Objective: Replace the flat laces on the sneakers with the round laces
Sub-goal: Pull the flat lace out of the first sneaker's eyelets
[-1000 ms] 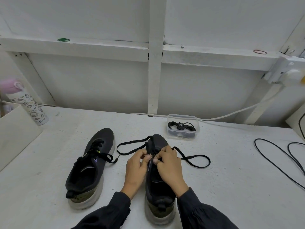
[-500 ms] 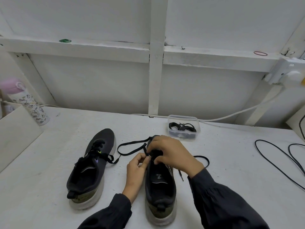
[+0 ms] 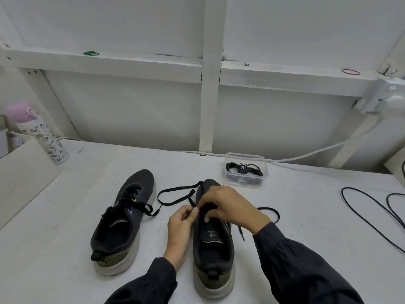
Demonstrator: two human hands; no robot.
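Observation:
Two black sneakers with pale soles stand on the white table. The left sneaker (image 3: 122,224) is still laced with a flat black lace. On the right sneaker (image 3: 213,249) a flat black lace (image 3: 175,195) hangs mostly loose, looping out to the left and trailing off to the right. My left hand (image 3: 180,227) pinches that lace at the sneaker's left edge. My right hand (image 3: 230,207) lies over the front eyelets with curled fingers on the lace there. Black round laces (image 3: 244,168) lie in a clear plastic tub (image 3: 246,179) behind the right sneaker.
A pink-capped patterned bottle (image 3: 43,134) stands at the far left beside a white board (image 3: 24,172). Black cable (image 3: 372,216) loops over the table's right side. A white cord (image 3: 306,155) runs along the back wall to a socket.
My right hand has moved from the middle of the right sneaker forward over its front eyelets. The lace's right loop has shrunk. My left hand stayed at the sneaker's left edge.

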